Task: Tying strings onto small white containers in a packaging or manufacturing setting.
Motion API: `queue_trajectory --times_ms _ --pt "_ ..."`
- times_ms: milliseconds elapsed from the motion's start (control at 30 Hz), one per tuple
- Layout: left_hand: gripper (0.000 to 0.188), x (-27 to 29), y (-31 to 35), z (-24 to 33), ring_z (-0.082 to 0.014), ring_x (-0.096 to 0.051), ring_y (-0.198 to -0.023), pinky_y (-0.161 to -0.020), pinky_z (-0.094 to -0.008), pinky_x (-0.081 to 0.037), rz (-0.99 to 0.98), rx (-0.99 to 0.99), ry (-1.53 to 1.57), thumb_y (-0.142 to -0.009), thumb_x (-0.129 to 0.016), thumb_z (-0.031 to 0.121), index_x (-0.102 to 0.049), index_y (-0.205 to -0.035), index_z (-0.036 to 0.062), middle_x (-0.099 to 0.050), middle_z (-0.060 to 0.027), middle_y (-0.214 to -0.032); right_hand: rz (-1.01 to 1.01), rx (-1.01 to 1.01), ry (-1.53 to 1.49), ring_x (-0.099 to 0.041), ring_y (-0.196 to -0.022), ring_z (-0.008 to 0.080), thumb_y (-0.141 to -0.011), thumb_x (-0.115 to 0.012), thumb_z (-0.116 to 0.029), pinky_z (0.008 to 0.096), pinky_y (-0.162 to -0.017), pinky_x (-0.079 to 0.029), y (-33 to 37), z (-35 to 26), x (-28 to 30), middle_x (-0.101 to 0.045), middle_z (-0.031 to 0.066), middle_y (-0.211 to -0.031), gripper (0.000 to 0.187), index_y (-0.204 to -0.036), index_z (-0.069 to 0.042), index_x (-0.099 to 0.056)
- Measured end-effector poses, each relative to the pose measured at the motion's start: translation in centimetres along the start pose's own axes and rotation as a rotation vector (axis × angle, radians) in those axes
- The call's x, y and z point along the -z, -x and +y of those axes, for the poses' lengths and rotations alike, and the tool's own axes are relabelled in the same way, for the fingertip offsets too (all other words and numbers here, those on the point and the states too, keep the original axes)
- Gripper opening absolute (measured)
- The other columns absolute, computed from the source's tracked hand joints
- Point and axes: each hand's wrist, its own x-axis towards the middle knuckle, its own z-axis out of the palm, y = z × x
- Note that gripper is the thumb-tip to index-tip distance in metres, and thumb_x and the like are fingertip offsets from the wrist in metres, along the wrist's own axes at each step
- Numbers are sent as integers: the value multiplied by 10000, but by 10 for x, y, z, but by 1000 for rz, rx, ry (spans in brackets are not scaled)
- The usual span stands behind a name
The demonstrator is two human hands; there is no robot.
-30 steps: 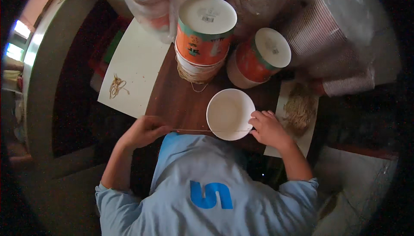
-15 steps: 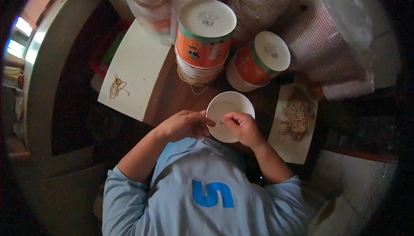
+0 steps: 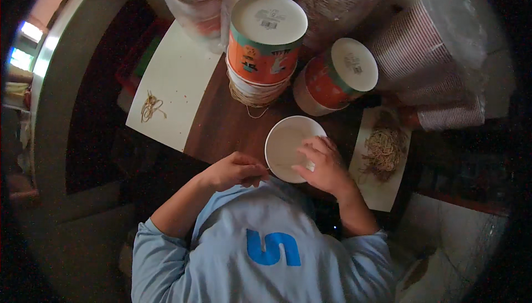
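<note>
In the head view, my left hand (image 3: 246, 171) is now sitting drawn back left of the white bowl (image 3: 285, 137), its fingers closing on a thin strand (image 3: 281, 165). Half a second ago both hands were nearly meeting over the bowl. My right hand (image 3: 322, 163) is uncurling from a fist, fingers half spread over the bowl's right side; whether it is gripping the strand, I cannot tell. So the strand is staying in work, and the tangled pile (image 3: 384, 150) is lying right of my right hand.
</note>
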Motion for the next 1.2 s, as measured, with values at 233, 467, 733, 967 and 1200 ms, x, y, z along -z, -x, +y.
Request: queue_trajectory --times_ms 233,467,733,967,1200 --pt "226 -25 -11 25 -89 -503 -603 -543 -224 -407 -28 -105 -279 -860 -525 176 -646 -896 -12 -583 -30 -684 -37 213 -817 -515 -1056 290 -697 -670 -145 387 -933 -387 -13 -20 -25 -517 157 -1151 583 -1223 -24 -450" --pt "275 -27 -17 23 -132 -541 -635 -577 -247 -440 90 -44 -45 -890 -477 215 -625 -938 -12 -622 -75 -764 148 100 -622 -600 -747 245 -746 -623 -15 324 -658 -491 -4 -11 -31 -598 116 -863 256 -998 -30 -580" --pt "296 -31 -32 19 -104 -570 -666 -620 -216 -464 46 -11 82 -913 -469 247 -615 -993 2 -639 -66 -811 344 168 -546 -579 -663 171 -736 -646 24 265 -550 -450 -1 7 -21 -576 71 -744 129 -851 -32 -627" --pt "255 -34 -33 12 -98 -567 -678 -639 -225 -471 81 -50 80 -892 -539 238 -616 -963 6 -631 -50 -786 354 190 -509 -583 -671 181 -742 -640 22 272 -568 -463 -2 3 -24 -578 69 -759 119 -846 -36 -627" --pt "192 -31 -30 4 -88 -556 -681 -649 -228 -468 112 -206 -31 -875 -570 182 -626 -918 4 -625 -43 -781 346 184 -466 -583 -667 219 -740 -643 7 297 -579 -469 -1 -4 -26 -564 86 -745 134 -860 -44 -612"
